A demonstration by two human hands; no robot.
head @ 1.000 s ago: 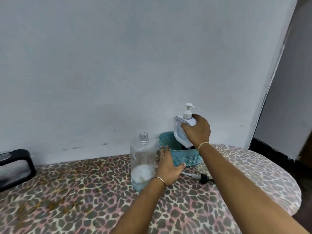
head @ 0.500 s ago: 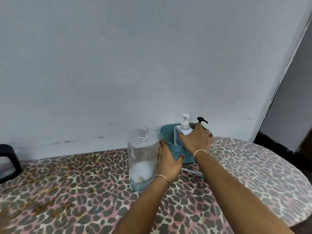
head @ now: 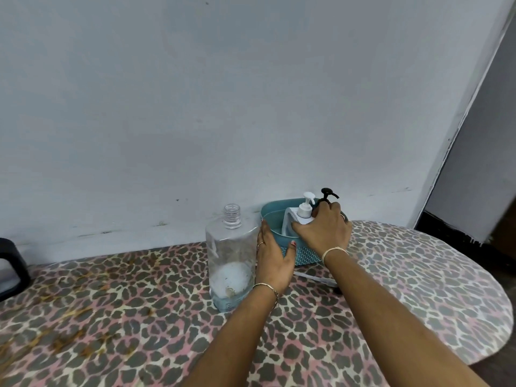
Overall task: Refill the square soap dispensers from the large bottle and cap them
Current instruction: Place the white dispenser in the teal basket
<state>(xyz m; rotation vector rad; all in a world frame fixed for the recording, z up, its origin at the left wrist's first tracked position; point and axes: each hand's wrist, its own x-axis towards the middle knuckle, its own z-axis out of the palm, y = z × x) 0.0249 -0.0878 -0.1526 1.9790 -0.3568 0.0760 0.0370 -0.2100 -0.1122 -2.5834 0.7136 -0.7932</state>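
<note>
Dispenser (head: pixel 290 219) stands upright in the basket (head: pixel 307 256), long axis vertical, white pump on top. Right hand (head: pixel 324 233) covers its shoulder from the near side, fingers curled round it. Left hand (head: pixel 272 258) presses straight fingers against the basket's left wall. Bottle (head: pixel 230 263), uncapped, stands just left of that hand, so the left is nearer for pouring; a black pump (head: pixel 326 192) shows behind the right hand

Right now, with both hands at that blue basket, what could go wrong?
The large bottle stands uncapped right beside the left hand, which braces the basket; a nudge might tip it. The right hand grips the white dispenser next to a black pump in the basket, so moving it carelessly could knock that one.
</note>
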